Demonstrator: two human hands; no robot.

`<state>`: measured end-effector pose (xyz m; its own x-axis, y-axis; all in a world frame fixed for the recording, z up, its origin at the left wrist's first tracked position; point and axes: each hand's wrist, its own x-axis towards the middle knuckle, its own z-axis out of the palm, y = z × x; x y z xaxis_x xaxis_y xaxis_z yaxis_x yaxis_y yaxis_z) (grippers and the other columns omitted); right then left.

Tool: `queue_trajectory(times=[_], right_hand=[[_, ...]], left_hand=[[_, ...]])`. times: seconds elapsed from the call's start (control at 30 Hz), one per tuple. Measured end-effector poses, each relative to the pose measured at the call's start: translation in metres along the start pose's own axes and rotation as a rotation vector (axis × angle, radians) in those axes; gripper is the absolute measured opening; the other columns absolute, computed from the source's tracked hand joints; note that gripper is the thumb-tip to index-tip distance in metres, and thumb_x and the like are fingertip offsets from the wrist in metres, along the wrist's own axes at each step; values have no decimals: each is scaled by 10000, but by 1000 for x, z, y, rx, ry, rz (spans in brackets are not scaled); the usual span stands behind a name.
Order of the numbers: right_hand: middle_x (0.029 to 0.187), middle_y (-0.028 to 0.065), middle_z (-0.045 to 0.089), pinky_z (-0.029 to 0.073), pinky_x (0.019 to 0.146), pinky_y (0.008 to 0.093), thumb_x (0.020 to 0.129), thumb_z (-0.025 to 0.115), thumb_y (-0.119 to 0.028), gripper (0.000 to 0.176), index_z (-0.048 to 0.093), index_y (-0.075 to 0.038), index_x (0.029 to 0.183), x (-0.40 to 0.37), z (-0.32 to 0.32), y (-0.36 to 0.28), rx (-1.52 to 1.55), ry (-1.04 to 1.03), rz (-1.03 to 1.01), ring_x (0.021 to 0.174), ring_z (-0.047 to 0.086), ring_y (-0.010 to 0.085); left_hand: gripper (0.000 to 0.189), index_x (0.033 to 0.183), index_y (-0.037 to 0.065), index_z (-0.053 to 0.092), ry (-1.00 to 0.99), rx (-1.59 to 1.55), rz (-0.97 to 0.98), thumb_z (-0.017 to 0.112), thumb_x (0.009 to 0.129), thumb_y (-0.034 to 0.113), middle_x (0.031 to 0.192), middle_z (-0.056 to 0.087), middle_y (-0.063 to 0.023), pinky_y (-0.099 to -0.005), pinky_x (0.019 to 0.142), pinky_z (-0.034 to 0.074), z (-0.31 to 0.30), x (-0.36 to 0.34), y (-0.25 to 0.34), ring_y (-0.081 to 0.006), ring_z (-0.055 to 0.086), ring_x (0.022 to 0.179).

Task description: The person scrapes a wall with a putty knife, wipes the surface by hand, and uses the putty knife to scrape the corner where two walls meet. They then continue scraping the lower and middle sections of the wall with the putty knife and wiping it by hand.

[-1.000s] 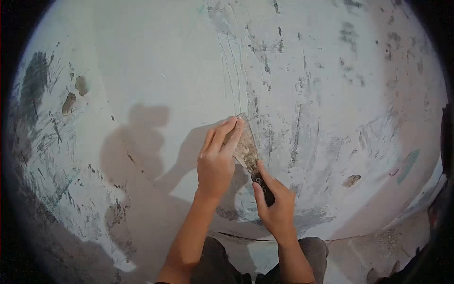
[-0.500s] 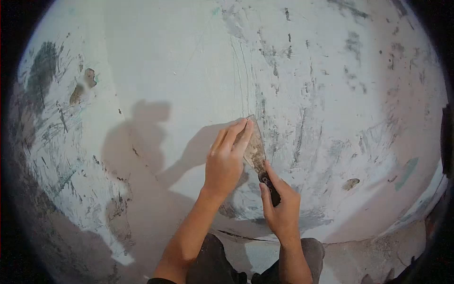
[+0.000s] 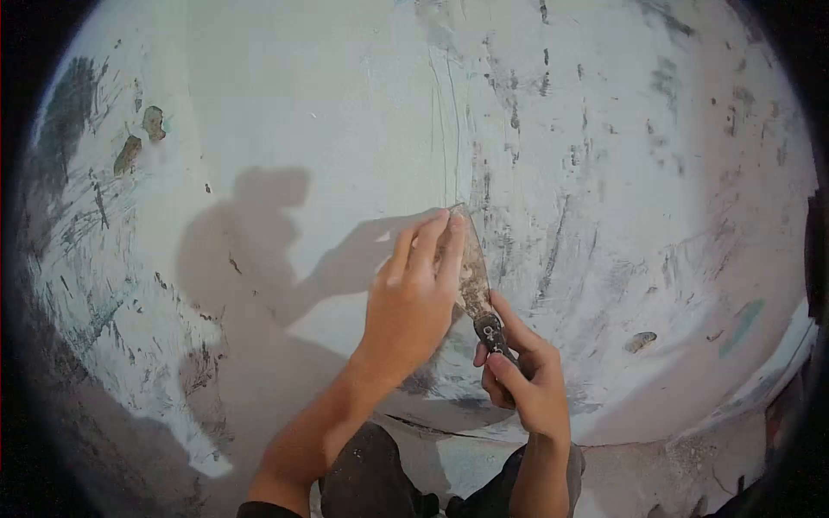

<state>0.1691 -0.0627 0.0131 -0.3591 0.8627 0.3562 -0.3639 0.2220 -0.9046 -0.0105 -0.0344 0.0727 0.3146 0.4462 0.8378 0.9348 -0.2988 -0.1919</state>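
Observation:
My right hand [image 3: 527, 371] is closed round the dark handle [image 3: 490, 332] of a putty knife [image 3: 474, 274]. Its blade is stained with brown and points up along the wall. My left hand [image 3: 416, 281] lies over the blade's left side, its fingers stretched out and the tips resting near the blade's upper end. The left thumb is hidden. Behind both hands is a white wall [image 3: 345, 129] with grey smears, scratches and thin cracks running up from the blade tip.
Two rough holes [image 3: 154, 123] mark the wall at the left, and another hole [image 3: 640, 342] sits at the lower right. A shadow of a head and arms falls on the wall. Below, my knees [image 3: 367, 470] are close to the wall's foot, above a dusty floor [image 3: 673, 470].
My right hand has turned, its thumb now lying across the handle. The blade stands more upright. My left hand stays on it, and the view has shifted slightly.

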Motion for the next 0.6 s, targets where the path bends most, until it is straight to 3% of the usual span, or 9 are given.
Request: queue_trajectory(times=[0.03, 0.1, 0.2, 0.27, 0.33, 0.37, 0.5, 0.6], right_hand=[[826, 50, 642, 450, 535, 240, 948, 579, -33, 609, 430, -107, 1534, 0, 0, -1, 0, 2, 2, 622, 529, 75], [816, 65, 639, 336, 402, 234, 979, 567, -76, 605, 369, -51, 1550, 1, -1, -2, 26, -19, -21, 527, 488, 68], [749, 26, 625, 395, 474, 222, 1002, 554, -85, 560, 414, -123, 1543, -9, -4, -15, -123, -23, 125, 569, 488, 47], [722, 13, 621, 411, 508, 225, 1002, 566, -88, 541, 441, -117, 1527, -12, -2, -9, -172, 39, 103, 566, 502, 53], [721, 62, 632, 440, 559, 247, 978, 602, -82, 544, 470, -105, 1505, -11, -1, -4, -439, 125, -29, 572, 535, 85], [734, 148, 654, 469, 607, 274, 950, 625, -68, 550, 493, -98, 1483, -9, 2, -1, -578, 175, -86, 588, 584, 135], [852, 253, 683, 498, 627, 302, 938, 613, -49, 545, 512, -109, 1470, -9, 12, 4, -656, 170, -197, 610, 631, 179], [831, 236, 686, 489, 609, 283, 939, 612, -47, 541, 514, -101, 1469, -2, 15, 18, -658, 212, -298, 599, 610, 138]], left_hand=[[624, 1412, -2, 530, -19, 2, -13, 607, 794, -40, 1336, 548, -165, -433, 966, 525, -3, -1, 0, -333, 555, 1229], [668, 1423, 31, 528, -30, 4, -26, 623, 764, -26, 1339, 549, -144, -454, 994, 486, -5, -1, 0, -331, 548, 1217], [674, 1431, 19, 512, -65, 75, 7, 631, 769, -14, 1337, 549, -148, -432, 1011, 475, -9, -1, -1, -328, 550, 1216], [672, 1433, 6, 504, -88, 53, 8, 632, 773, -11, 1337, 547, -161, -428, 1005, 485, -10, 0, 0, -334, 550, 1215], [672, 1435, -7, 495, -105, 32, 11, 634, 777, -9, 1337, 545, -173, -424, 1000, 495, -8, -1, 2, -339, 550, 1215], [665, 1434, -26, 485, -135, 34, 18, 631, 785, -6, 1343, 538, -188, -421, 994, 508, -8, -3, 3, -345, 549, 1219], [636, 1434, -69, 456, -186, 55, 37, 602, 818, -14, 1378, 502, -220, -393, 977, 545, -8, -4, 3, -360, 540, 1241], [629, 1438, -70, 450, -176, 51, 34, 588, 825, -27, 1388, 495, -216, -383, 986, 544, -8, -3, -1, -360, 532, 1255]])
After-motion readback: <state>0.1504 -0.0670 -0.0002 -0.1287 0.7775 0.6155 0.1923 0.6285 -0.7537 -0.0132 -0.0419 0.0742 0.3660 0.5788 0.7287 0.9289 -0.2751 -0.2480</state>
